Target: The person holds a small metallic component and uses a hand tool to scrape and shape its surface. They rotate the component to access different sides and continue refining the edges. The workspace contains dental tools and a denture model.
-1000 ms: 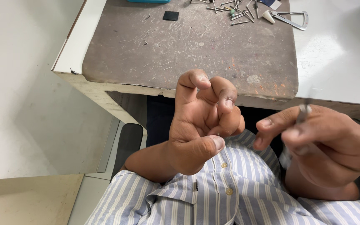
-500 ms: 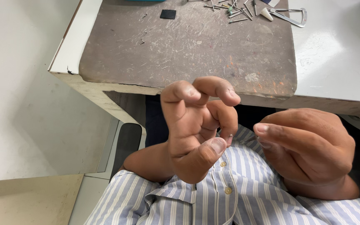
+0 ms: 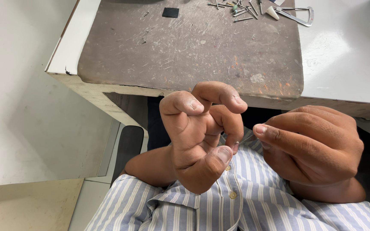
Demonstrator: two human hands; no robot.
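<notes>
Now | left hand fingers curled | tiny metal piece at fingertip | right hand beside

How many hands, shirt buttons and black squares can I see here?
Hands: 2, the left hand and the right hand
Shirt buttons: 2, the second lower down
Black square: 1
Total: 5

This is looking like a small workshop. A white desk is carrying a brown work mat that is showing lots of scratches and marks. At the far edge, many little metal tool bits are lying in a heap beside a metal measuring tool.
</notes>
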